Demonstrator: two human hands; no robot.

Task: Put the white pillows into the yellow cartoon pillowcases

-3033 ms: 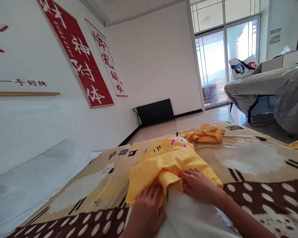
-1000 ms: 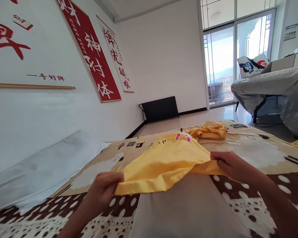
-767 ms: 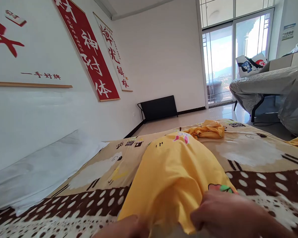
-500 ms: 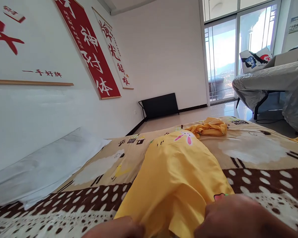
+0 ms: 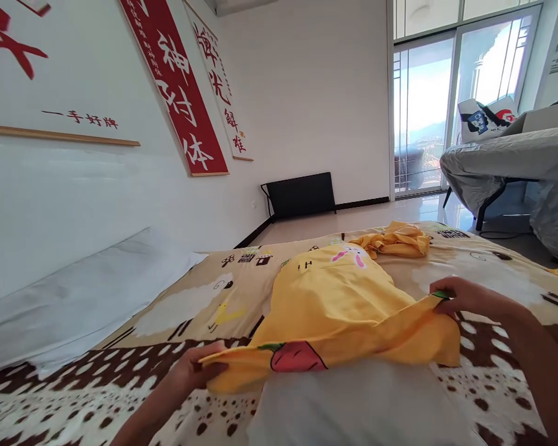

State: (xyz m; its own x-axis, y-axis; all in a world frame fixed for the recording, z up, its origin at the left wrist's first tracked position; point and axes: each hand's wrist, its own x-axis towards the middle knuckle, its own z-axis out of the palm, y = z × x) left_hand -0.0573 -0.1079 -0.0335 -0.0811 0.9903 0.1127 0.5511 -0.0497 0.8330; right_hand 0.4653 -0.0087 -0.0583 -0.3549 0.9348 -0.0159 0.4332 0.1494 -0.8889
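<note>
A yellow pillowcase point(image 5: 335, 303) with a rabbit print at its far end and a carrot print near its open edge covers the far part of a white pillow point(image 5: 358, 402) that lies on the bed. My left hand point(image 5: 198, 371) pinches the left corner of the pillowcase's open edge. At the right corner my right hand point(image 5: 462, 297) pinches the same edge. The edge is stretched wide between both hands, and the near part of the pillow is bare.
The bed has a beige and brown blanket point(image 5: 493, 371) with sheep and dots. A crumpled yellow cloth point(image 5: 395, 240) lies at its far end. A white pillow point(image 5: 74, 297) rests by the left wall. A covered sofa point(image 5: 516, 167) and a black panel point(image 5: 300, 193) stand beyond.
Half a second ago both hands were low and close together at the pillowcase edge. They have now spread apart, stretching the opening wide and baring the near part of the white pillow.
</note>
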